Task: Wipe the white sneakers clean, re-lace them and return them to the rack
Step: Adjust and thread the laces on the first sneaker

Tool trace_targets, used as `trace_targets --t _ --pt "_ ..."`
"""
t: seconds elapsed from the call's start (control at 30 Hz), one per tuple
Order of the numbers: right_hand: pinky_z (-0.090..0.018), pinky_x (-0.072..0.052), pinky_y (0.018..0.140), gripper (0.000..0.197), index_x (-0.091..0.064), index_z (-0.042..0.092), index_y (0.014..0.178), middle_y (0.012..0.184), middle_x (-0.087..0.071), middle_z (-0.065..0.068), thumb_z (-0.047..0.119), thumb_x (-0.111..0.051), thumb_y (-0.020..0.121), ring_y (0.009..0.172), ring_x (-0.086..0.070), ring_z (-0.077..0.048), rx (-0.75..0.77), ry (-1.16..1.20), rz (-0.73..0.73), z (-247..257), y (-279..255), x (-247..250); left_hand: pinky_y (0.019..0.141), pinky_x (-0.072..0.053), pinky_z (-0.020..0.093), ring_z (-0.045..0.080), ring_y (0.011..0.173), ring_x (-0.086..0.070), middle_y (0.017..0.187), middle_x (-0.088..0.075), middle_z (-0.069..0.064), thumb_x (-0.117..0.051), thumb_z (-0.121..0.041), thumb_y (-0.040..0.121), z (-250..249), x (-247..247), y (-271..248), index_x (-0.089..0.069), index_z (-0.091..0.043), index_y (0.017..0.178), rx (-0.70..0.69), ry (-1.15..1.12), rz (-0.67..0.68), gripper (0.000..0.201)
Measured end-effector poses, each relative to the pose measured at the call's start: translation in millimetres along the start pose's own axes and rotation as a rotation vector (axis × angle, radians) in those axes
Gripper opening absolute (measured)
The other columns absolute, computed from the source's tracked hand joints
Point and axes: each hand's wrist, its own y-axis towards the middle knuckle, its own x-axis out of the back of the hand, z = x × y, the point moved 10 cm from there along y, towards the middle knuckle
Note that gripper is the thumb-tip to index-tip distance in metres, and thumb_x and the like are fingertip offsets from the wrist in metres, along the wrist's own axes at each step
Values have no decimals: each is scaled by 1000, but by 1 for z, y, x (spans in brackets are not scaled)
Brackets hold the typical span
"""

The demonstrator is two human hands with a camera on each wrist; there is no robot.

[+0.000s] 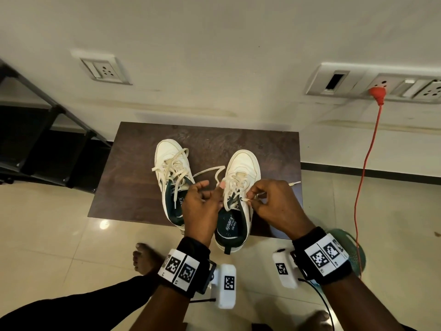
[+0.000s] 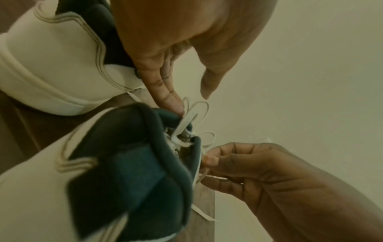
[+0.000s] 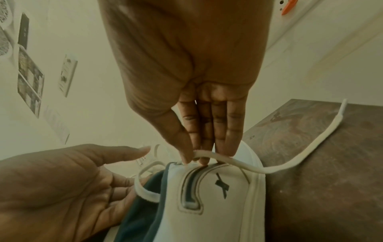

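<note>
Two white sneakers stand side by side on one dark brown worktop (image 1: 133, 168), toes toward the wall. The left sneaker (image 1: 170, 168) has its lace loosely threaded. The right sneaker (image 1: 241, 177) lies between two hands; its teal insole reads "sparx", the smaller print below it too small to tell. The right hand (image 1: 272, 204) has its grip pinching the lace (image 3: 269, 169) at the shoe's top eyelet, thumb against fingertips, with the free end trailing over the worktop. The left hand (image 1: 202, 204) has a relaxed, spread grip, and a lace loop lies against its fingers. One black rack (image 1: 47, 130) stands left. Two socket plates sit on the wall, one orange plug (image 1: 377, 93) in the right one.
</note>
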Motion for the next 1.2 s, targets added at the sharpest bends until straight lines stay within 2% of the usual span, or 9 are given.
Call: trace_targets --t 0.17,0.27,0.4,0.53,0.7,0.8,0.9,1.03,1.2 --pt "-32 -57 74 10 -76 19 85 88 -73 7 18 -79 76 80 -65 -8 43 -39 -6 7 0 -2 77 -62 51 23 75 -74 79 -77 -1 -80 -23 84 -5 -2 3 -77 -24 91 -94 163 50 7" --pt "-33 -58 74 9 -75 20 83 85 -72 8 17 -81 77 78 -65 -5 26 -27 7 2 1 -4 75 -64 43 28 80 -76 84 -77 9 -76 -11 89 0 2 3 -77 -16 93 -43 48 18 6" --pt "-34 -59 76 7 -75 20 84 85 -72 10 22 -80 80 80 -66 -4 17 1 10 0 2 -4 67 -60 24 17 76 -75 87 -74 15 -68 0 93 7 6 -4 -71 -8 92 28 -137 -35 8" --pt "-35 -58 74 8 -76 24 94 88 -73 9 21 -73 87 82 -66 -6 58 -16 -46 10 3 -5 70 -61 28 23 81 -75 89 -73 16 -69 -2 93 8 4 -6 -69 -7 96 35 -155 -42 6" --pt "-34 -56 71 14 -78 25 100 93 -71 1 20 -74 88 84 -66 -19 70 -166 -92 15 4 -13 77 -62 46 22 79 -75 87 -71 5 -81 -5 77 4 12 7 -56 -19 121 -7 64 -86 53" --pt "-29 -54 74 13 -80 20 100 98 -71 -1 23 -73 90 88 -66 -21 75 -190 -92 17 3 -11 75 -59 31 9 74 -69 88 -66 -8 -87 -13 73 -15 11 7 -53 -21 129 -127 352 -78 67" --pt "-29 -53 68 9 -76 17 97 97 -67 -1 19 -70 90 85 -64 -21 88 -246 -102 23 2 -14 68 -50 17 7 73 -67 99 -67 -6 -88 -16 74 -28 7 2 -63 -21 119 -216 494 -55 52" --pt "-27 -36 57 23 -63 9 95 98 -60 -8 6 -71 74 84 -59 -27 138 -404 -20 32 3 -30 74 -57 31 4 75 -64 103 -65 -8 -85 -24 76 -36 3 -7 -68 -29 106 -321 655 -50 35" --pt "-29 -40 54 32 -55 10 102 101 -56 -9 8 -69 73 86 -55 -26 193 -445 -8 31 -2 -32 69 -56 35 10 79 -62 93 -65 -10 -80 -31 82 -48 -5 -13 -75 -34 92 -433 803 -32 12"
